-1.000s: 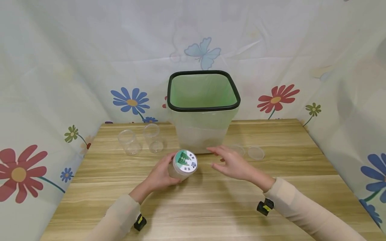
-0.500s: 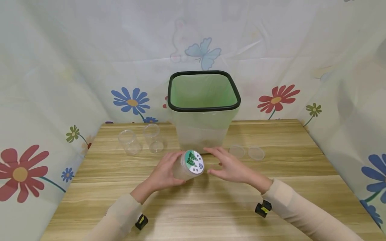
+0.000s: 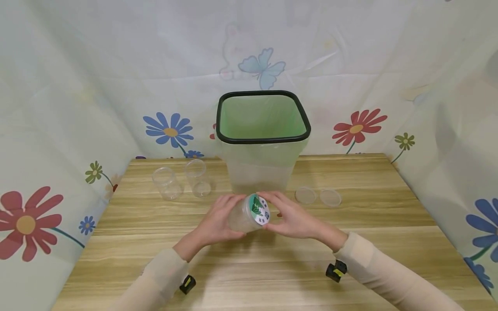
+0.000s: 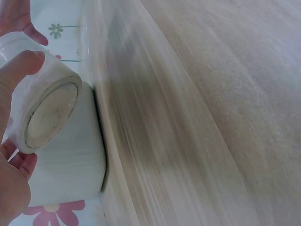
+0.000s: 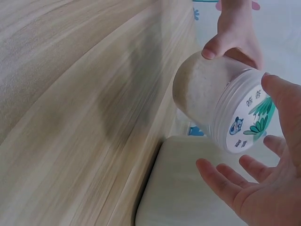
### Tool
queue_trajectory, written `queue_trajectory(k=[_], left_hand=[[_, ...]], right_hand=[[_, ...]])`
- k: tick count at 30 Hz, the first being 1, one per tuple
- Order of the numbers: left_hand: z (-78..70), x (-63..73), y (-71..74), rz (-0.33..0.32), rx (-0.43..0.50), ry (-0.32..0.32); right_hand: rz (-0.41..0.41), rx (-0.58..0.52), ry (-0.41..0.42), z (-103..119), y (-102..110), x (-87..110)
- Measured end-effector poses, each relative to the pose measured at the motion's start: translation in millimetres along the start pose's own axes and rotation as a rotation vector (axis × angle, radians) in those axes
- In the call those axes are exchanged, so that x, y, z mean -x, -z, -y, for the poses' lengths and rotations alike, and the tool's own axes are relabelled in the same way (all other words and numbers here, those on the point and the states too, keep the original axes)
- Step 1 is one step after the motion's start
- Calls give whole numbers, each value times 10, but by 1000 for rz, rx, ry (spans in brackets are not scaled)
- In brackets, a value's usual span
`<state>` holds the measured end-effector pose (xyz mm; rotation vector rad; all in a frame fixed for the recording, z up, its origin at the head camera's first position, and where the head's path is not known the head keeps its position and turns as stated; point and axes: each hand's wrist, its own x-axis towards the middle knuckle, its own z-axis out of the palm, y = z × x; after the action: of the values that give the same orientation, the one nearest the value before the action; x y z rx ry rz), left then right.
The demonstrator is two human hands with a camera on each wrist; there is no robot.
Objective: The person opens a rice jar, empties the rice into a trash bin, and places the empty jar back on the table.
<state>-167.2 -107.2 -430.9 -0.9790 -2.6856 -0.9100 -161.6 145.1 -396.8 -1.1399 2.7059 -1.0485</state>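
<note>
My left hand grips a translucent plastic jar above the table. Tilted, the jar turns its lid towards my right hand; white with green leaf pictures, it sits on the jar's mouth. In the right wrist view, the right thumb is at the lid's edge, and whether it touches is hard to tell. The other fingers are spread below the lid, apart from it. The left wrist view shows the jar's round base, with the left thumb along its side.
Behind the jar stands a pale green bin with a black rim. Two transparent cups stand at the back left. Two thin transparent discs lie right of the bin. A flowered cloth hangs around the table.
My left hand has carried the jar to the right and tilted its lid further rightward. My right hand has moved slightly left, so its fingers are now around the lid's edge.
</note>
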Motion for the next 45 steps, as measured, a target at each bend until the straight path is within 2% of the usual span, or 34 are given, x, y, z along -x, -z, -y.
queue_trajectory(k=[10, 22, 34, 45], left_hand=[[-45, -42, -41, -44, -76, -24], [-133, -85, -58, -95, -200, -86], [-141, -79, -124, -107, -196, -102], [-126, -93, -130, -75, -139, -115]], right_hand=[[-41, -6, -19, 16, -45, -18], [-51, -49, -103, 31, -63, -38], [-65, -61, -149, 28, -81, -25], [-67, -105, -130, 23, -61, -15]])
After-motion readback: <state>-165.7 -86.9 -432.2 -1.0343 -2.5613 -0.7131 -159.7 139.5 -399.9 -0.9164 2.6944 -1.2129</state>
